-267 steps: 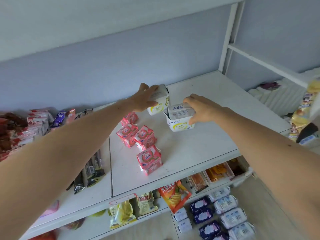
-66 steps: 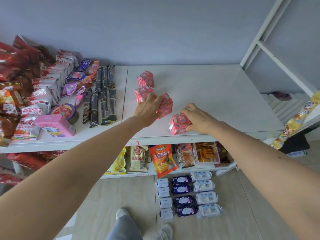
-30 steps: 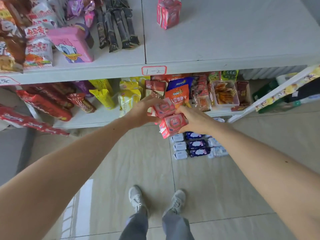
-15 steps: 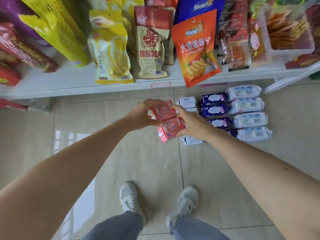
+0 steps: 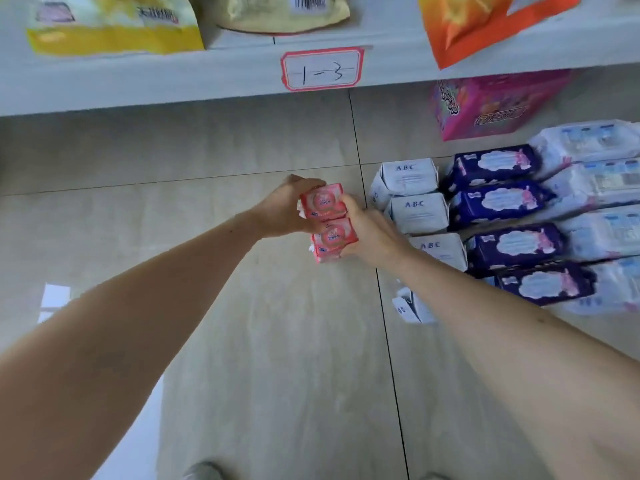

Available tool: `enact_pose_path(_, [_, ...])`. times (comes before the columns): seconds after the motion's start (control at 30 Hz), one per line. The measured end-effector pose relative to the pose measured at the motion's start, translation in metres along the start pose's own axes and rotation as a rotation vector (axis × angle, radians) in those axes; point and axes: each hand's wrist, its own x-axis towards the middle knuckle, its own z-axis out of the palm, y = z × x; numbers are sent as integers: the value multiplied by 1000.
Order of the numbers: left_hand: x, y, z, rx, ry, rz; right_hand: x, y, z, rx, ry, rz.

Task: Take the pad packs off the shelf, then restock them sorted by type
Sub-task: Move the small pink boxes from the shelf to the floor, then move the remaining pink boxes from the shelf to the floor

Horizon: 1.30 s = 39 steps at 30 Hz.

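1. The left hand (image 5: 284,211) grips the upper pink pad pack (image 5: 322,201), fingers curled round its left side; the right hand (image 5: 372,237) grips the lower pink pad pack (image 5: 334,240) from the right. The two packs touch, one directly above the other, held over the floor just left of the floor rows.
2. Shelf (image 5: 173,77): its front edge carries a red-bordered label (image 5: 322,68) handwritten "1-3". A yellow bag (image 5: 114,26), a tan bag (image 5: 277,12) and an orange bag (image 5: 485,22) stand on it. A magenta box (image 5: 485,107) sits beneath it on the right.
3. Floor (image 5: 277,375): beige tiles with dark grout lines. Three rows of packs lie side by side: white ABC packs (image 5: 417,211), dark purple packs (image 5: 498,202), pale translucent packs (image 5: 595,178).
4. Each pink pack is small, block-shaped and film-wrapped, with a round pale emblem on its face; the print is too blurred to read.
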Motion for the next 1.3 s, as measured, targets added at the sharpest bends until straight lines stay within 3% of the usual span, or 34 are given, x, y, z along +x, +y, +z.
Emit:
enact_pose_path(0.2, [32,-17,17,-96,-27,-13,27,19,14,-121,38,61])
enact_pose_path(0.5, [33,-15,15,50,-167,-86,28,14,8,-152,-25,124])
enact_pose_path(0.67, [-6,23,-4,97,-111,-157,-11,-12,-23,-89,-16,95])
enact_pose_path(0.87, [-90,114,-67,94,-163,-213,-89,-62,-116,-144,-159,161])
enact_pose_path(1.07, [-162,238,-165,35,-208,-238,-158,-141,-255,-233,-157,200])
enact_pose_path(1.3, [-219,418,-288,134,-216,-120,-230,-245,-440,-407,-118,114])
